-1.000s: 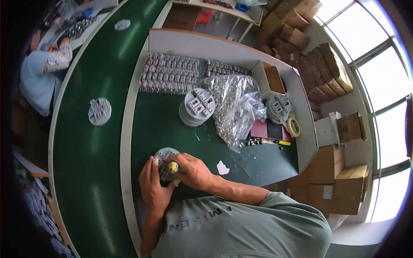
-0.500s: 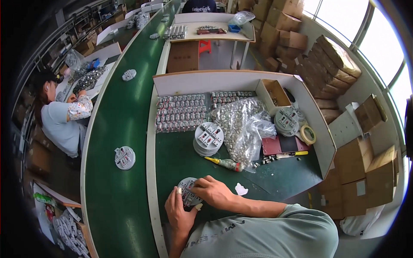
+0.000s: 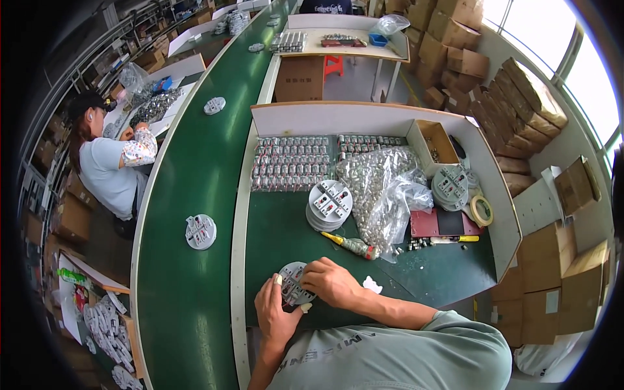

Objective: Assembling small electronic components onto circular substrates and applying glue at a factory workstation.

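Observation:
A round grey disc with small rectangular parts [image 3: 294, 274] lies near the bench's front edge. My left hand [image 3: 275, 317], with pale covers on its thumb and a fingertip, grips the disc's near-left edge. Curled over the disc's right side is my right hand [image 3: 330, 283], fingers pressed together at its top; whatever they pinch is hidden. Beyond the hands stands a stack of similar discs [image 3: 329, 203]. A yellow-tipped tube [image 3: 351, 246] lies close to that stack, and a torn white scrap [image 3: 372, 285] rests by my right forearm.
Rows of small metal parts [image 3: 291, 164] and a clear bag of metal pieces [image 3: 377, 188] cover the bench's back. To the right are another disc stack [image 3: 450, 188], a tape roll [image 3: 481, 211] and an open box [image 3: 434, 146]. A green conveyor [image 3: 175, 286] runs left, with a co-worker [image 3: 110, 159] beyond.
The whole view has shifted, so the bench appears farther right. Both hands stay at the same disc, with the right fingers slightly changed in position.

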`<state>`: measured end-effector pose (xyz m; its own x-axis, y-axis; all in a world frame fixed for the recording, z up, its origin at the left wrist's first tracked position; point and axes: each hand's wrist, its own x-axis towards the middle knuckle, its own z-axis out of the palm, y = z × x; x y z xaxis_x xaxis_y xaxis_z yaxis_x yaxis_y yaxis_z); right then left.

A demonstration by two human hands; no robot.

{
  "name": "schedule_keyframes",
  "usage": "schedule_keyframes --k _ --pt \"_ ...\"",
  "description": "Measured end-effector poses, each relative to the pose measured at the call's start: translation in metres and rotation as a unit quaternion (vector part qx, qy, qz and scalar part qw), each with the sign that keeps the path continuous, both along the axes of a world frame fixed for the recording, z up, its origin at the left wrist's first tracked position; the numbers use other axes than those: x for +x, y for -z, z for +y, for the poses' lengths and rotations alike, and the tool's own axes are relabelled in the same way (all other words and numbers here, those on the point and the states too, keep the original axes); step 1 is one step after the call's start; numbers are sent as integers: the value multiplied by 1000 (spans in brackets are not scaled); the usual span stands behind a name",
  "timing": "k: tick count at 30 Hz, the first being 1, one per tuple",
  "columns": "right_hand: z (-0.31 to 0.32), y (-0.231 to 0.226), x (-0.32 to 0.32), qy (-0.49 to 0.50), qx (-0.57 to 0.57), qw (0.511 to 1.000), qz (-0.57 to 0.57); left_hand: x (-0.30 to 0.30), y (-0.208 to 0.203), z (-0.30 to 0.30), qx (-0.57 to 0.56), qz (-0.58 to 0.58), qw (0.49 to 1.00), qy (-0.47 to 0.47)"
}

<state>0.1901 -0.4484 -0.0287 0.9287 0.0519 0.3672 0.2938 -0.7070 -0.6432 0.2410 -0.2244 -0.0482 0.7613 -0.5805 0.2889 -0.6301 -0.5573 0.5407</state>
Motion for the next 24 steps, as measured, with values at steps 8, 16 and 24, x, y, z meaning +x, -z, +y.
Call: schedule_keyframes --k 8,16,24 --pt "-143 -27 -55 404 -71 912 -4 -11 -43 -17 99 -1 995 -33" --pt "-235 29 -7 313 -143 938 50 9 -38 -25 72 57 996 22" --pt "-247 50 19 375 -199 898 115 12 -33 11 -517 612 599 19"
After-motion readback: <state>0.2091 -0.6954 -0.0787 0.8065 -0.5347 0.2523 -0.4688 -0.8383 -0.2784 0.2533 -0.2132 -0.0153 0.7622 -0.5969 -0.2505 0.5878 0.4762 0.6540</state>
